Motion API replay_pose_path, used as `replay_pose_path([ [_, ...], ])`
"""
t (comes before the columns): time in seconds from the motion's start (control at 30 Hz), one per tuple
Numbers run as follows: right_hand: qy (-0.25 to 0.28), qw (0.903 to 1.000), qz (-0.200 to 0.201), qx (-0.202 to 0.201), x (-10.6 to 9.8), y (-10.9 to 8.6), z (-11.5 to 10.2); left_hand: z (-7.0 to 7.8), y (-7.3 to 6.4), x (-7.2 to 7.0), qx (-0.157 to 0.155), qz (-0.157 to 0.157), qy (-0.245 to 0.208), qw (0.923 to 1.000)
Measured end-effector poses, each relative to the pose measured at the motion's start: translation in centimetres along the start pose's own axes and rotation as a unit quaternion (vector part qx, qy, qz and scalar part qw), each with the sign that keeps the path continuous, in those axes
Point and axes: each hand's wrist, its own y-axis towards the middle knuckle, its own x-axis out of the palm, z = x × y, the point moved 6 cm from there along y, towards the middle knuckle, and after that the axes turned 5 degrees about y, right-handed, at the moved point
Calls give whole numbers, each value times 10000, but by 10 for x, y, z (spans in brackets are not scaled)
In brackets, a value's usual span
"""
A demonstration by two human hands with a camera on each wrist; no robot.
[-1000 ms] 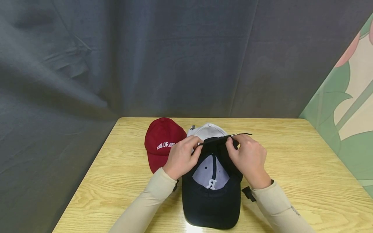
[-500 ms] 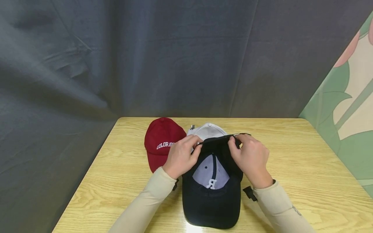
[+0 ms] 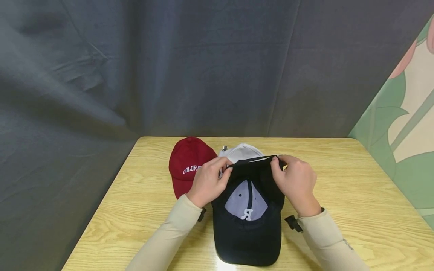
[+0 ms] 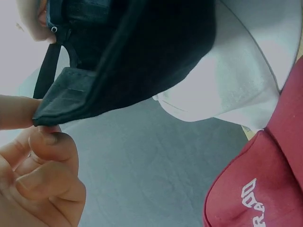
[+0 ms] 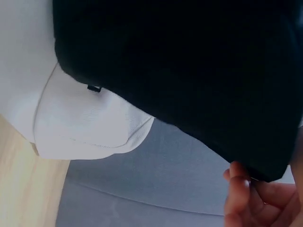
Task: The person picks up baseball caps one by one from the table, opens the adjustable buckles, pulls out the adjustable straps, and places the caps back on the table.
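Observation:
A black baseball cap (image 3: 247, 241) lies with its brim toward me and its inside showing, a grey panel with a reversed white letter visible there. My left hand (image 3: 211, 180) pinches the left end of its back opening between thumb and fingers. At the other end, my right hand (image 3: 295, 183) pinches the edge by the strap. In the left wrist view the black strap (image 4: 47, 71) spans the opening, with a small metal eyelet near the right hand. Behind the black cap, partly covered, sits a white cap (image 3: 243, 151).
A dark red cap (image 3: 190, 158) with white lettering stands at the left, partly hidden by my left hand. All the caps are on a light wooden table (image 3: 352, 195). A dark grey curtain (image 3: 217, 67) hangs behind the far edge.
My right hand has moved slightly right, away from the left hand, and the strap between them is drawn out, with a gap showing under it. The red and white caps stay put.

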Motion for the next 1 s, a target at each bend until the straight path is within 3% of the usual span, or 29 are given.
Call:
replay_pose_path([
  [0.17,320,9991,-147,219,-1,2,6,-3,0,0,-59,12,-296,9995],
  [0.4,855,9914,-454,879,0,5,15,-8,1,2,-193,68,-830,9963],
  [0.7,931,9899,-403,994,1,6,18,-10,1,2,-327,-2,-1314,9908],
  [0.83,941,9898,-375,998,1,6,18,-11,2,4,-421,-49,-1626,9858],
  [1.0,1080,9866,-423,1148,1,6,20,-15,3,7,-585,-223,-2226,9729],
])
